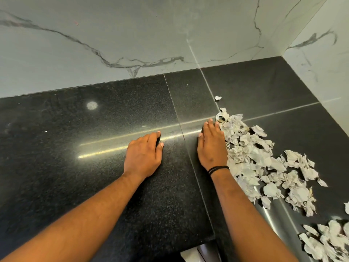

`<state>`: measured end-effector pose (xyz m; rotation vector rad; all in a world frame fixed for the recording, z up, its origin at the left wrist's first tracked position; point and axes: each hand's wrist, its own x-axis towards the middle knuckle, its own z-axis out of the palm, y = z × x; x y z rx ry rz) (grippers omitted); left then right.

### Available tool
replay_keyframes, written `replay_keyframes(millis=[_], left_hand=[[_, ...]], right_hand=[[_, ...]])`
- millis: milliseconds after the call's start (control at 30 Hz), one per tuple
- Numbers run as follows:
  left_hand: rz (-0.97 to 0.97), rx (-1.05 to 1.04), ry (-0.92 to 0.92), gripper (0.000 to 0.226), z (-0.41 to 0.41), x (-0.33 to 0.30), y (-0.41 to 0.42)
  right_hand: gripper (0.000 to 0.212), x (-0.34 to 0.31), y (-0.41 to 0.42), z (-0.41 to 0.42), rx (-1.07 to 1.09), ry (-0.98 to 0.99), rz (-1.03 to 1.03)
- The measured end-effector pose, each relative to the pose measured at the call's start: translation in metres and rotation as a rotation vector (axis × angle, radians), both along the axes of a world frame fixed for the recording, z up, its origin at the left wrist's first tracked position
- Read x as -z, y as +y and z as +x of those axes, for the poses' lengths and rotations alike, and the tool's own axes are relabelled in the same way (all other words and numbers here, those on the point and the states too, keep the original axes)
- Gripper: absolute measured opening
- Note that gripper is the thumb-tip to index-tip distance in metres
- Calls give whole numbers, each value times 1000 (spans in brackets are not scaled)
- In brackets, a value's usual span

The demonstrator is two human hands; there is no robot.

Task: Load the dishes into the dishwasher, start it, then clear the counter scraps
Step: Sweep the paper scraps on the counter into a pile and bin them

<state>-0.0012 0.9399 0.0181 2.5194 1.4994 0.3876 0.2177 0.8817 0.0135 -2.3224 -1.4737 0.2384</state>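
A heap of crumpled white paper scraps [251, 157] lies on the black granite counter [75, 148], right of centre. My right hand [211, 146] rests flat on the counter, fingers together, its outer edge pressed against the left side of the heap. My left hand [143, 156] lies palm down on bare counter to the left, holding nothing. A second clump of scraps [326, 241] sits at the lower right, and one stray scrap [217, 98] lies behind the heap. No dishwasher or dishes are in view.
A marble-patterned wall [132, 44] backs the counter and a side wall [321, 63] closes the right corner. The counter's front edge [198, 244] shows at the bottom. A seam [181, 127] runs between the two hands.
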Motion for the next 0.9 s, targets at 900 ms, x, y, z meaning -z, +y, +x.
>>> replay_keyframes(millis=[900], left_hand=[[19,5,-17,32,0,0,-1]], right_hand=[[51,-1,-97,-87,-283,39,29]])
